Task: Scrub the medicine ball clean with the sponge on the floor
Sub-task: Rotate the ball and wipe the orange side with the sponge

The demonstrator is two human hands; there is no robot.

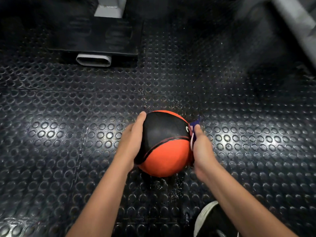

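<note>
Two hands on a ball, centre of the frame.
The right hand clamps a purple sponge against the ball; the left hand lies flat-fingered on its other side. The ball sits on the studded floor, wet around it.

Left hand flat, fingers straight, pressed against ball's left side. Right hand curled, gripping sponge at right side. Both forearms reach in from near edge.
</note>
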